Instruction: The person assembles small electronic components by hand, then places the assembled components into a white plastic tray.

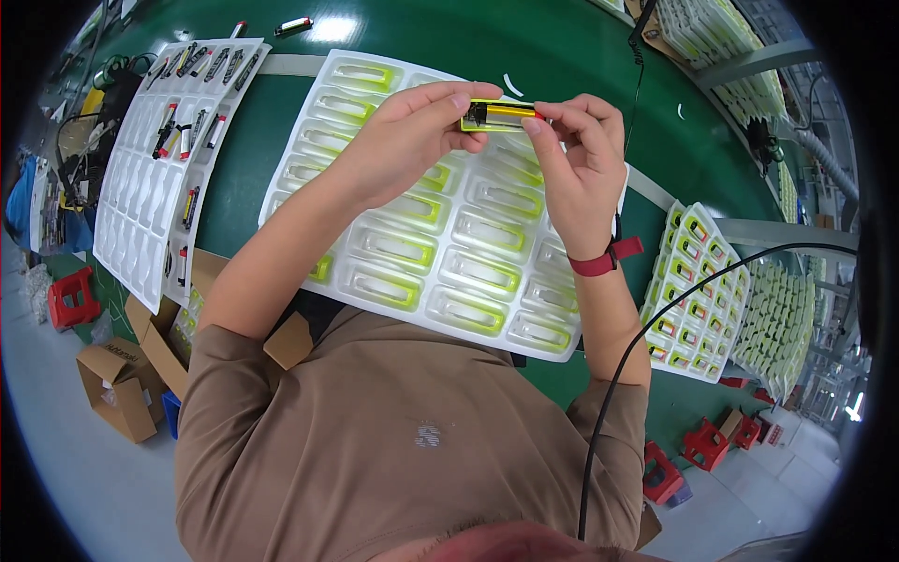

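Over the far part of a white molded tray (pixel 375 298), both hands hold a lime-green and clear plastic case (pixel 506 128). A dark part and a yellow-orange strip show inside the case. My left hand (pixel 412 131) is closed, pinching its left end between thumb and fingers. At the right end, my right hand (pixel 581 155) is closed too, its thumb and index finger on the case's upper edge. Beneath them, the tray's pockets carry rows of clear cases with lime-green edges (pixel 393 245); my hands and forearms hide part of these.
At left, another white tray (pixel 126 211) carries small black, red and silver cylindrical parts (pixel 185 142). One such cylinder (pixel 294 26) lies on the green table (pixel 412 33). A tray of filled cases (pixel 693 290) stands at right. A black cable (pixel 646 330) crosses near my right arm.
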The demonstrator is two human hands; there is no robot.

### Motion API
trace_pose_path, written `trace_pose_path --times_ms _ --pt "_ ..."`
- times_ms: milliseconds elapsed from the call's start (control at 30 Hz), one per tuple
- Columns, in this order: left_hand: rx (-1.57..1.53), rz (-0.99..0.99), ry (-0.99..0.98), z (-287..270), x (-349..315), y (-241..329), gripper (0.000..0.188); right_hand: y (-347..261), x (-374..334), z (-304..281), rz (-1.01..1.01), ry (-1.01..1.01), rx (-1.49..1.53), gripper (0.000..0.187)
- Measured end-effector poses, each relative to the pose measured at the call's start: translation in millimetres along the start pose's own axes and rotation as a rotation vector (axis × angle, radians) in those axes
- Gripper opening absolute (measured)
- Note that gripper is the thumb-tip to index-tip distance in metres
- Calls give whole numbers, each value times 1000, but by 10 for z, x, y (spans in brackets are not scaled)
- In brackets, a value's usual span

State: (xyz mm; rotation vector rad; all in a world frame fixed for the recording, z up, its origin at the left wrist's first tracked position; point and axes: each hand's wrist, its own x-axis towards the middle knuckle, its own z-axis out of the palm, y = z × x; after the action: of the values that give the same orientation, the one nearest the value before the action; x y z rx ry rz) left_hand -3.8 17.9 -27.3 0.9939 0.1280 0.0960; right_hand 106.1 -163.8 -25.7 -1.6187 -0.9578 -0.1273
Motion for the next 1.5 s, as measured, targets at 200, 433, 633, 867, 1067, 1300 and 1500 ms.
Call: trace_pose_path --times_ms 200,433,633,867,1067,1300,1500 --pt "127 51 33 57 10 -29 33 27 -5 50 183 19 267 17" --pt "218 115 80 97 66 -83 29 100 -40 112 150 42 438 26" --pt "195 88 89 51 96 -95 30 74 39 42 396 -31 505 33" --pt "201 60 98 -10 107 -109 34 71 75 39 460 -88 486 32" --pt "186 95 97 47 90 -54 33 134 68 41 396 -91 496 27" --pt "355 158 87 47 145 -75 30 148 29 33 426 -95 526 29" --pt "549 266 42 33 84 -47 33 144 -33 39 237 -37 398 28"
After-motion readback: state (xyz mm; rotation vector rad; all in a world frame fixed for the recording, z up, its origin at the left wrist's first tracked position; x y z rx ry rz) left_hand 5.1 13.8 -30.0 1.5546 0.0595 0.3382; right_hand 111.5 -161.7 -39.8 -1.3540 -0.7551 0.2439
